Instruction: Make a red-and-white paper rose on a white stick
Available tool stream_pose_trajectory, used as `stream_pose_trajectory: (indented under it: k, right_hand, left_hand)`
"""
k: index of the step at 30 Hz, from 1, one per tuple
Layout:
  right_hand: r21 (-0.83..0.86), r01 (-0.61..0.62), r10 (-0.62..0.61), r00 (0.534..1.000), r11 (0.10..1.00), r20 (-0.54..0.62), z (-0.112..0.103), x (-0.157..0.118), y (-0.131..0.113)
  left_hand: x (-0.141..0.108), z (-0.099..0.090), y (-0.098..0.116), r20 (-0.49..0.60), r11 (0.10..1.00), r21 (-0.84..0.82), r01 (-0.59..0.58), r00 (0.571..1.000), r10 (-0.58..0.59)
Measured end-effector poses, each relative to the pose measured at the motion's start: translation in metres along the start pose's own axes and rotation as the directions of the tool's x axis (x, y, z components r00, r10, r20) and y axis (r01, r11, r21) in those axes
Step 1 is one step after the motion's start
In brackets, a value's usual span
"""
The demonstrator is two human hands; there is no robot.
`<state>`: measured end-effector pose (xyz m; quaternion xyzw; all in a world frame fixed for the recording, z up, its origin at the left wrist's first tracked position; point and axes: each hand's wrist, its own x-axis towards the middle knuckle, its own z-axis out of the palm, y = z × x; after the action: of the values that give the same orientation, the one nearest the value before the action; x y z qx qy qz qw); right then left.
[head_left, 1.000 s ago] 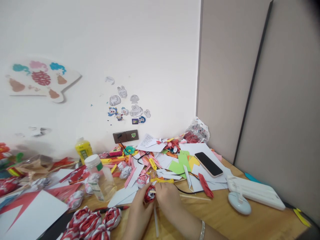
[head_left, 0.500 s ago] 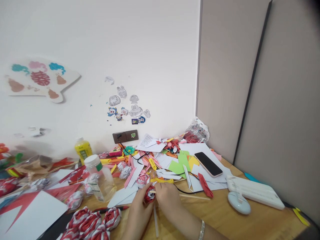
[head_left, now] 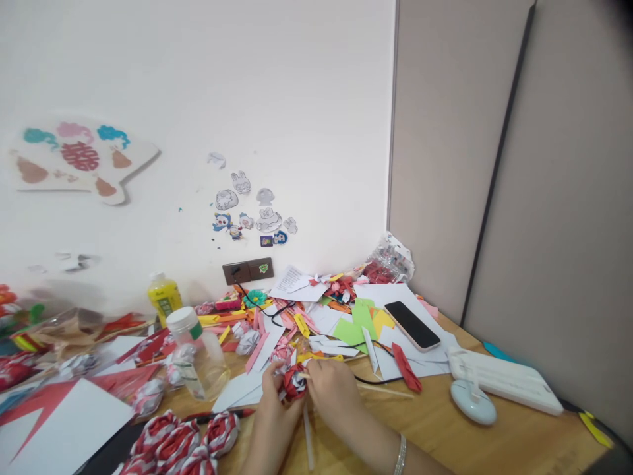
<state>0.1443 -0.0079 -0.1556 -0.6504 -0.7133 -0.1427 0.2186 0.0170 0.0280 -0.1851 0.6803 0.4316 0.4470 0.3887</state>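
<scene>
Fingers [head_left: 270, 381] clamped, our left hand [head_left: 277, 412] grips the paper rose [head_left: 293, 384], right hand [head_left: 332, 389] the stick [head_left: 304, 376] against it; overtwisting could tear it!

Six red roses can be counted: one rose [head_left: 293, 384] by itself and a cluster of five roses [head_left: 178, 443], some cut by the lower edge. There are three pale sticks [head_left: 309, 437], one showing only its tip. The table [head_left: 534, 443] bears one bottle [head_left: 166, 302], one jar [head_left: 200, 369], one phone [head_left: 413, 325], one white device [head_left: 509, 384] with a round base and one green flower [head_left: 256, 298]. The wall has one fan shape [head_left: 82, 157] and about eleven small cutouts [head_left: 268, 220]. Paper scraps [head_left: 346, 335] are too many and too overlapped to count.
</scene>
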Motion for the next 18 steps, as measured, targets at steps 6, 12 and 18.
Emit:
stream_pose_trajectory:
  k: [6, 12, 18]
  right_hand:
    - [0.020, -0.025, 0.025, 0.999, 1.000, -0.040, 0.004, 0.000, 0.002]
    - [0.012, -0.053, 0.053, 0.999, 0.999, 0.002, 0.008, 0.001, 0.002]
    - [0.067, -0.125, 0.125, 0.992, 0.990, 0.004, -0.007, 0.006, 0.008]
  left_hand:
    - [0.000, -0.002, 0.001, 0.020, 0.996, 0.078, -0.048, 0.999, 0.046]
    - [0.003, -0.005, -0.003, 0.008, 0.984, 0.149, -0.101, 0.995, 0.101]
    - [0.006, -0.010, -0.007, 0.000, 0.954, 0.229, -0.193, 0.980, 0.198]
